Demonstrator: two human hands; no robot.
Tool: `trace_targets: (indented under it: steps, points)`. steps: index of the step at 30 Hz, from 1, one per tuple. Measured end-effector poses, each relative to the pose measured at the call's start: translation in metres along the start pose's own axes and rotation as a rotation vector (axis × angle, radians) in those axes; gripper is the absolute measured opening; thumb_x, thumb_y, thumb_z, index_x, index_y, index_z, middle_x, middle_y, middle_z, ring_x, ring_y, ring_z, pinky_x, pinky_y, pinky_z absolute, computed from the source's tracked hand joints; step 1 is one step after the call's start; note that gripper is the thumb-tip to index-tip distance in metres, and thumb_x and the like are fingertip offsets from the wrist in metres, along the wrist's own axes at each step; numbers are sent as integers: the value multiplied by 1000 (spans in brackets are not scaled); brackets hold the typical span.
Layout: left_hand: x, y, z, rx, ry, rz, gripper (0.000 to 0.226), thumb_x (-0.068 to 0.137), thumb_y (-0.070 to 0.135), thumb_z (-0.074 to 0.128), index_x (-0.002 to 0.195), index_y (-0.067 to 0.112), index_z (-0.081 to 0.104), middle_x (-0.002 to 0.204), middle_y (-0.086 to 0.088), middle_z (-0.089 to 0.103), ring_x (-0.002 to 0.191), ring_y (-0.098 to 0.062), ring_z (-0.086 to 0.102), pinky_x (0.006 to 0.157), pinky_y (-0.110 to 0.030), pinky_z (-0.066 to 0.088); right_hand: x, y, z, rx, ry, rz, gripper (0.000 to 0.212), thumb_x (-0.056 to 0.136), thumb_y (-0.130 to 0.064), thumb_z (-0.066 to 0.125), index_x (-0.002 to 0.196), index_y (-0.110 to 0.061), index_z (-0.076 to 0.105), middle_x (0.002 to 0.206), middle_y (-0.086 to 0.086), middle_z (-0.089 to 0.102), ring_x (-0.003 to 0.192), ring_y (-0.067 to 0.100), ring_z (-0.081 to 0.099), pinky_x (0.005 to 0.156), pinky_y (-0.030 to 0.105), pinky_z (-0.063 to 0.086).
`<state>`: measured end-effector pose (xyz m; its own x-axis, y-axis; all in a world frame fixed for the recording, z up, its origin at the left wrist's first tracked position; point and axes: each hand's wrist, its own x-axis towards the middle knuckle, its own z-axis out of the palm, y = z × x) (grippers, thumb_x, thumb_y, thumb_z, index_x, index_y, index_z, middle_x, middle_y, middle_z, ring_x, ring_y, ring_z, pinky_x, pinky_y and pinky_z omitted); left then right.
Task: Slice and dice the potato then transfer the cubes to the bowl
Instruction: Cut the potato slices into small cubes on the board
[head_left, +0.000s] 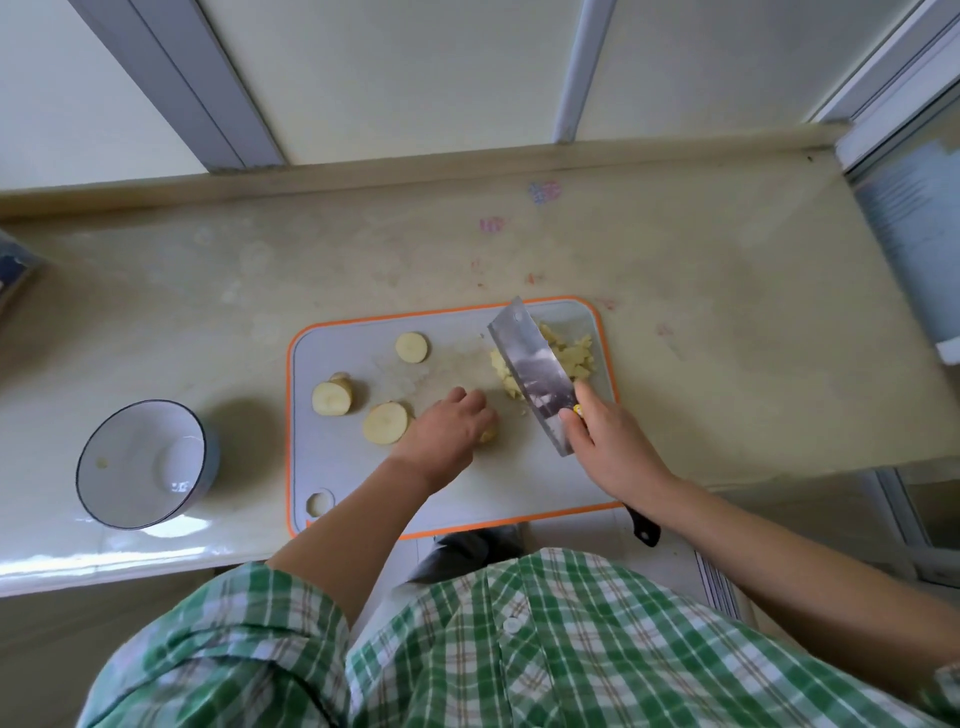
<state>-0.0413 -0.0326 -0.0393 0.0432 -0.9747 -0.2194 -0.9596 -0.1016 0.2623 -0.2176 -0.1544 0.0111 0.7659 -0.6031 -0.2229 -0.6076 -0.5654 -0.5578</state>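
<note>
1. The desk (675, 249) fills the middle of the frame. It looks glossy, so I'd check that nothing slides on it before chopping hard.
2. The cutting board (363, 483) is grey with an orange rim and sits dead centre. Its near edge is right at the desk's front lip, so I'd nudge it back a bit.
3. The bowl (130, 452) is at the lower left, beside the board but not touching it. There's basically nothing in it except one tiny fleck, so the transfer isn't done yet.
4. The cleaver (535, 374) has its blade tilted over the right half of the board, in front of the cubes. I can't tell whether the edge is touching the board.
5. The right grip (608, 447) is wrapped around the cleaver handle, up close to the blade. That's good for control.
6. The left grip (447, 431) is at centre frame, with its fingers curled down over a potato piece (489, 434), pinning it. My guess is that this piece gets cut next. Keep the fingertips tucked, knuckles toward the blade, and the flat side down.
7. Three round potato slices (385, 422) wait on the left half of the board, all uncut.
8. The diced cubes (576, 353) are piled at the board's upper right. They're crowding the cutting zone, so it's probably worth scooping them out soon.
</note>
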Motion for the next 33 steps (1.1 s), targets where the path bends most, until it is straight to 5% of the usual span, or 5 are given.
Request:
trace_targets:
  steps: [10, 15, 21, 25, 33]
  points:
    - [-11, 12, 6, -270, 114, -441, 33, 84, 18, 65, 114, 9, 58, 107, -10, 52, 94, -31, 55, 79, -36, 41, -3, -7, 12, 8, -101, -8, 18, 98, -18, 38, 83, -16, 29, 60, 8, 43, 56, 31, 40, 52, 39, 29]
    - [-11, 8, 3, -239, 100, -423, 33, 85, 17, 64, 117, 11, 57, 110, -10, 52, 98, -31, 54, 80, -34, 41, -2, -10, 11, 5, -122, -15, 16, 99, -18, 38, 85, -15, 31, 58, 2, 40, 53, 25, 39, 51, 37, 23]
    - [-7, 6, -1, -116, 11, -164, 35, 86, 13, 61, 121, 14, 57, 116, -9, 49, 103, -29, 48, 77, -40, 49, -7, -3, 8, -10, -130, 34, 17, 99, -20, 37, 83, -18, 29, 57, 1, 40, 51, 20, 37, 52, 38, 28]
    - [2, 11, -6, 69, -57, -119, 28, 88, 13, 52, 116, 10, 52, 115, -8, 50, 100, -26, 48, 71, -32, 37, -11, 1, 7, 21, -119, 58, 20, 99, -18, 38, 82, -19, 28, 57, 1, 38, 49, 18, 33, 52, 39, 28]
    - [4, 9, -4, -122, 55, -477, 26, 92, 18, 52, 114, 6, 50, 111, -13, 52, 101, -31, 55, 80, -35, 42, -9, -7, 8, -17, -131, 58, 18, 99, -19, 37, 83, -16, 29, 57, 2, 38, 49, 18, 35, 49, 36, 23]
